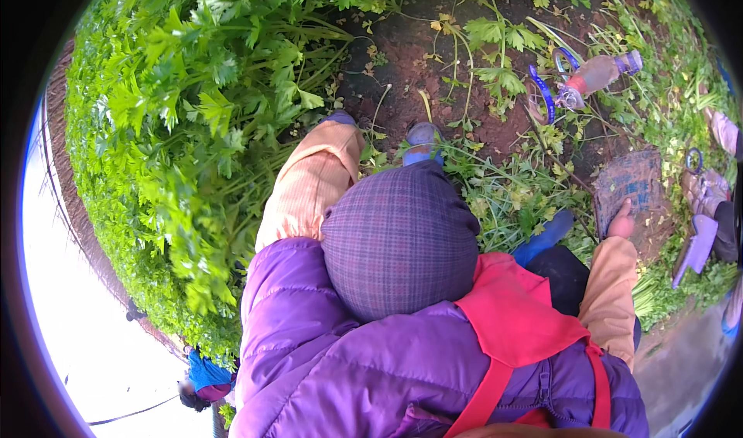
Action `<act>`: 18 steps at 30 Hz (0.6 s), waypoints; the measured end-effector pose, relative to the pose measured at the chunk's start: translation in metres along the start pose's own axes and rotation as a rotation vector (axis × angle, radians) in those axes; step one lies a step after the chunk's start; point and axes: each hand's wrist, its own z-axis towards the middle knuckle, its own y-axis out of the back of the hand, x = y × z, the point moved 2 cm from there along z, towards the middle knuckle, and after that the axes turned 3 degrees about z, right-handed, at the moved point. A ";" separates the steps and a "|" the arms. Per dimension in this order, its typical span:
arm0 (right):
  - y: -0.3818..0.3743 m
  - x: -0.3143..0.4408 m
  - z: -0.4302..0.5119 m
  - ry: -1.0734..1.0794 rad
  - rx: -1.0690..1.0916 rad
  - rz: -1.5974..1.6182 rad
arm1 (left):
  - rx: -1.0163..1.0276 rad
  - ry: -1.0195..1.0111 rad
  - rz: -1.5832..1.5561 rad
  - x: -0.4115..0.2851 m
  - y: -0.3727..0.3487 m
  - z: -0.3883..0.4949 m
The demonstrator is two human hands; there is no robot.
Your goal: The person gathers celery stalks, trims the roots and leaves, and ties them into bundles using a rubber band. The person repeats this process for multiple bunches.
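Note:
My left arm, in an orange sleeve cover over a purple padded jacket, reaches up among leafy celery plants (232, 107). At its end my left hand (339, 116) shows only as a small dark bluish tip; its fingers are hidden. My right hand (621, 223), bare, lies at the lower edge of a worn flat board (630, 180) bearing blue writing, one digit stretched over its face. Whether the other fingers grip it is hidden. Between my arms bulges a plaid-covered knee (400, 240), a blue boot (424, 142) beyond it. A red apron (522, 316) covers part of the jacket.
A plastic bottle (598, 75) lies by blue printed rings (543, 95), apparently tape rolls. Cut stalks and leaves (511, 200) litter the brown soil. At the right rim, a co-worker's gloved hand (705, 188) is near a purple object (695, 243). Another person (206, 380) is at lower left.

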 end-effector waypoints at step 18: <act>-0.002 -0.003 0.013 0.019 0.038 -0.117 | 0.231 0.038 0.061 0.002 -0.126 -0.133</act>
